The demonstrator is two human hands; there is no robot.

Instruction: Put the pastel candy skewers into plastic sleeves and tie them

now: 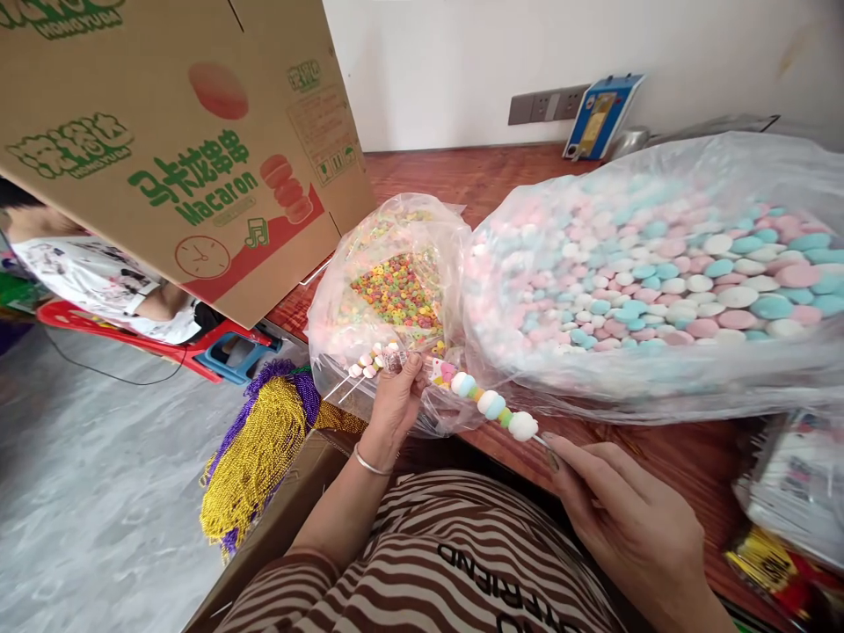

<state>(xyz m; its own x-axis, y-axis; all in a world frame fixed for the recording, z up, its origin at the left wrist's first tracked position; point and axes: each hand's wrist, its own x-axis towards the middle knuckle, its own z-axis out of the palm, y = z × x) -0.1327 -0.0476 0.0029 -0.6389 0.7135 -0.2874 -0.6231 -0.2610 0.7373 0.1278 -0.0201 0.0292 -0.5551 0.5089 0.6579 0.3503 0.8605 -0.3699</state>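
My right hand pinches the bare stick end of a candy skewer, which is threaded with white and pale blue marshmallows and small orange and green pieces. At the skewer's other end is a pink printed piece, closed in the fingers of my left hand. Just beyond that hand, more skewers with pink and white sweets rest with their sticks pointing left; whether the hand touches them is unclear. Behind it stands an open clear bag of small ring-shaped candies, red, yellow and green.
A large clear bag of pink, white and blue marshmallows covers the table's right. A tall cardboard box stands left. Gold and purple bead strands hang over a carton. A blue device leans by wall sockets. Another person sits behind the box.
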